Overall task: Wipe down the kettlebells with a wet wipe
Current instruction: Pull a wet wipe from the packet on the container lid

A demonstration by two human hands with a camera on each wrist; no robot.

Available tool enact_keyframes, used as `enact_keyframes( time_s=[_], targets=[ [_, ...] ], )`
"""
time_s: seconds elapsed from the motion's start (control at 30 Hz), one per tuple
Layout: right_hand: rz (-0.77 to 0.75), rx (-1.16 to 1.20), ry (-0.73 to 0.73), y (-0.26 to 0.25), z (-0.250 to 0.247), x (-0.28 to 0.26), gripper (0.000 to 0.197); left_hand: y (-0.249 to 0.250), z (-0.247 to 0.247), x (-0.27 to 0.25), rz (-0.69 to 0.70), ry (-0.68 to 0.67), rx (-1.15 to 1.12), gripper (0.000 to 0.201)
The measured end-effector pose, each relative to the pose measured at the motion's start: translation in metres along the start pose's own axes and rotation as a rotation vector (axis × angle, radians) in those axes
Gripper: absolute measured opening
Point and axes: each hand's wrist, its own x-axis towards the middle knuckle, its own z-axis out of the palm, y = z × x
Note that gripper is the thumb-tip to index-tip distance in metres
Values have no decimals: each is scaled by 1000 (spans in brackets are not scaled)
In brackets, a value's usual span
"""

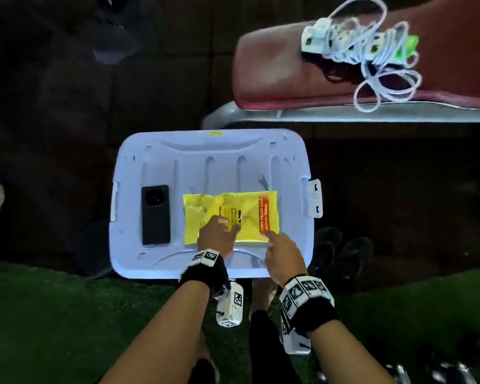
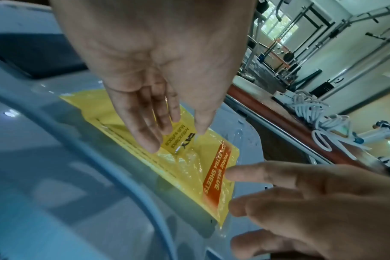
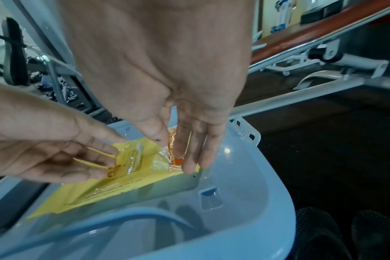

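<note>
A yellow wet wipe pack point(image 1: 250, 212) with an orange band lies flat on a pale blue bin lid point(image 1: 205, 167). My left hand point(image 1: 227, 224) is on the middle of the pack. In the left wrist view my left hand point(image 2: 176, 139) pinches the printed label flap point(image 2: 178, 137) between thumb and fingers, and one corner of the flap is lifted. My right hand point(image 1: 268, 235) lies with straight fingers on the orange end; the right wrist view shows its fingertips point(image 3: 189, 167) pressing that end of the pack point(image 3: 114, 190). Dark shiny shapes point(image 1: 455, 367) at the bottom right are too blurred to identify.
A black phone point(image 1: 155, 214) lies on the lid's left side. A maroon padded bench point(image 1: 288, 67) with a coiled white cable point(image 1: 372, 51) stands behind. Black sandals point(image 1: 341, 253) sit to the lid's right. Green turf point(image 1: 67, 328) covers the near floor.
</note>
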Motion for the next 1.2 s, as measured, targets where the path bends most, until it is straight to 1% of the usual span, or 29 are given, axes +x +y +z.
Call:
enact_keyframes(
  time_s=[0.07, 0.1, 0.13, 0.2, 0.23, 0.27, 0.33, 0.4, 0.47, 0.5, 0.53, 0.57, 0.67, 0.77, 0.87, 0.93, 1.03, 1.1, 1.2],
  targets=[
    [-1, -25, -43, 5, 0, 22, 56, 7, 6, 16, -48, 64, 30, 57],
    [-5, -37, -49, 7, 1, 30, 58, 9, 8, 21, -47, 69, 81, 60],
    [-9, -46, -51, 7, 0, 36, 58, 13, 9, 22, -34, 71, 136, 59],
    [-11, -45, -24, 10, 4, 48, 53, 13, 15, 29, -3, 39, 223, 43],
    [-16, -45, -12, 12, 5, 51, 50, 11, 16, 32, 20, 20, 232, 33],
    [-19, -47, 0, 12, 6, 53, 49, 10, 16, 33, 54, 4, 222, 27],
    [-20, -55, 15, 16, 9, 58, 48, 5, 12, 33, 130, 10, 166, 26],
    [-14, -49, 58, 16, 12, 61, 44, -6, 7, 27, 210, 125, 150, 29],
    [-41, -13, 141, 13, 15, 63, 36, -21, -1, 16, 192, 260, 133, 26],
    [-80, 15, 191, 9, 17, 63, 32, -27, -5, 11, 173, 312, 97, 23],
    [-122, 36, 230, 3, 20, 65, 27, -33, -9, 9, 165, 347, 52, 21],
    [-166, 49, 247, -5, 24, 67, 24, -37, -12, 8, 168, 348, 4, 20],
    [-261, 51, 197, -30, 38, 76, 21, -47, -18, 12, 189, 243, -123, 18],
    [-275, 27, 170, -48, 52, 85, 22, -57, -24, 18, 168, 198, -133, 19],
    [-274, -26, 152, -56, 64, 93, 19, -68, -31, 21, 185, 145, -156, 25],
    [-216, 4, 111, -57, 67, 99, 21, -72, -34, 24, 184, 101, -169, 24],
    [-64, 165, 16, -55, 69, 109, 20, -77, -37, 27, 199, 57, -183, 18],
    [-13, 307, -26, -53, 71, 113, 16, -78, -39, 29, 213, 36, -201, 17],
    [65, 484, -93, -51, 73, 116, 28, -77, -38, 29, 217, -14, -218, 23]
  ],
)
